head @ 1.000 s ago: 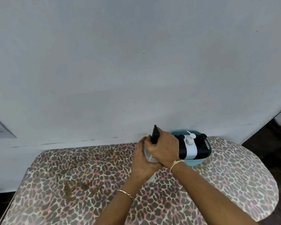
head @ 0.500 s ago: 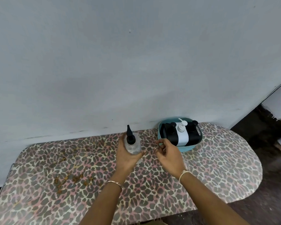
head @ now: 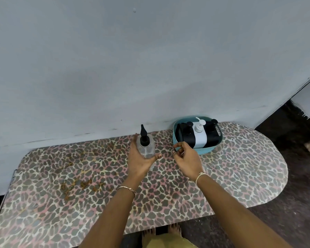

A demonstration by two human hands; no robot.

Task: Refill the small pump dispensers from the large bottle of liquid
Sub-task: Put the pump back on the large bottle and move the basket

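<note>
**Clear bottle in the left hand, right hand loose by the basket**

We see the left hand gripping a clear bottle from behind, fingers wrapped round its far side and the thumb pressed across its lower front. The bottle stands upright, and its black cap ends in a pointed spout aimed up toward the wall. We cannot tell whether its base touches the counter or hangs just above it. It sits near the back edge of the counter, left of the basket and apart from it.

The right hand hovers just in front of the basket's near left corner. Its fingers are loosely curled and we see nothing in them; the thumb and forefinger tips lie close together. It touches neither the bottle nor, as far as we can tell, the basket.

The teal basket stands against the wall and holds three pump dispensers side by side, touching: a black one on the left, a white one in the middle, another black one on the right. All three are upright with their pumps on.

The counter has a leopard print, with brown stains on its left half. A thin bracelet circles the left wrist and a pale band the right. Bare feet show on the dark floor below the counter's near edge.
</note>
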